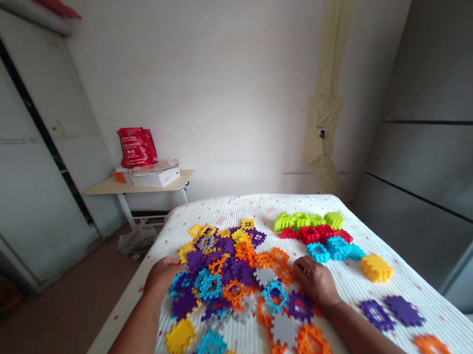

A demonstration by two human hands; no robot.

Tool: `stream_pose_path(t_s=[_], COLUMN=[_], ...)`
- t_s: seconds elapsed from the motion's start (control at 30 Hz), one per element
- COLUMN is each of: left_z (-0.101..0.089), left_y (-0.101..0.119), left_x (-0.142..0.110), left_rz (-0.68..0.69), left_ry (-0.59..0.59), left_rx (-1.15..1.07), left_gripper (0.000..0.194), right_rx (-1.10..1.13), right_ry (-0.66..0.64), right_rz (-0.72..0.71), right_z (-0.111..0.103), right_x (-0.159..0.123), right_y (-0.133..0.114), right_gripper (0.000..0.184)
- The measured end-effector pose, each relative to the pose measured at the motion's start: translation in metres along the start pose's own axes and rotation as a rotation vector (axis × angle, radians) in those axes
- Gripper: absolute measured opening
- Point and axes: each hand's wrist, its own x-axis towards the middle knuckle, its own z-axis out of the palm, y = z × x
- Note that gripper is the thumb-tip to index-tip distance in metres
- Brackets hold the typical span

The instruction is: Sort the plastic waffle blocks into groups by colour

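A loose heap of toothed plastic building tiles (235, 272) in purple, orange, yellow, blue and grey spreads over the bed-like surface. At the heap's left edge is my left hand (165, 275), near purple and yellow tiles; its fingers are mostly hidden. My right hand (314, 279) rests along the heap's right side, beside orange tiles (281, 260), with its fingers curled in. Whatever it may hold is hidden under the fingers. Near it lie a blue tile with a cut-out (276, 296), a purple window tile (299, 306) and a grey tile (284, 329).
On the right stand rows of tiles sorted by colour: green (308, 220), red (315, 233) and blue (336, 248). A yellow stack (376, 268) and purple tiles (404, 310) lie closer. A side table (101, 188) holds boxes and a red bag (136, 146).
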Motion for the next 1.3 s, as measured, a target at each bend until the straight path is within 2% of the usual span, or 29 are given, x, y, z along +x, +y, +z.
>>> stream_pose_path(t_s=[0.1, 0.2, 0.33, 0.53, 0.73, 0.83, 1.0, 1.1, 1.2, 1.3], left_z=[-0.005, -0.014, -0.023, -0.025, -0.026, -0.03, -0.028, -0.017, -0.003, 0.009], left_y=[-0.004, -0.006, -0.005, 0.002, 0.014, 0.025, 0.046, 0.056, 0.061, 0.061], left_x=[-0.011, -0.025, -0.04, -0.055, -0.072, -0.085, -0.116, -0.137, -0.153, -0.163], left_rz=[-0.01, 0.042, 0.123, 0.142, 0.149, 0.207, 0.323, 0.492, 0.814, 1.115], left_ry=[-0.033, -0.017, 0.023, 0.16, 0.25, 0.219, 0.054, -0.015, 0.015, 0.085], left_rx=[-0.087, -0.212, -0.395, -0.59, -0.6, -0.543, -0.424, -0.277, -0.084, 0.049], left_gripper=[0.033, 0.028, 0.035, 0.04, 0.04, 0.038, 0.027, 0.016, 0.009, 0.012], right_rx=[-0.005, -0.016, -0.024, -0.026, -0.002, 0.013, 0.08, 0.204, 0.379, 0.572], right_ry=[0.005, 0.008, 0.023, 0.029, 0.019, 0.018, 0.033, 0.065, 0.044, -0.028], right_rz=[0.0, -0.005, -0.007, -0.014, 0.003, 0.014, 0.011, 0.019, 0.054, 0.077], right_z=[0.0, 0.0, 0.002, 0.002, 0.003, 0.002, -0.003, -0.007, -0.008, -0.009], right_x=[0.0, 0.0, 0.0, -0.001, 0.0, 0.0, 0.001, 0.002, 0.002, -0.002], right_y=[0.0, 0.0, 0.001, 0.002, 0.003, 0.003, 0.0, -0.009, -0.031, -0.064], right_gripper=[0.033, 0.036, 0.039, 0.036, 0.035, 0.035, 0.036, 0.033, 0.03, 0.026])
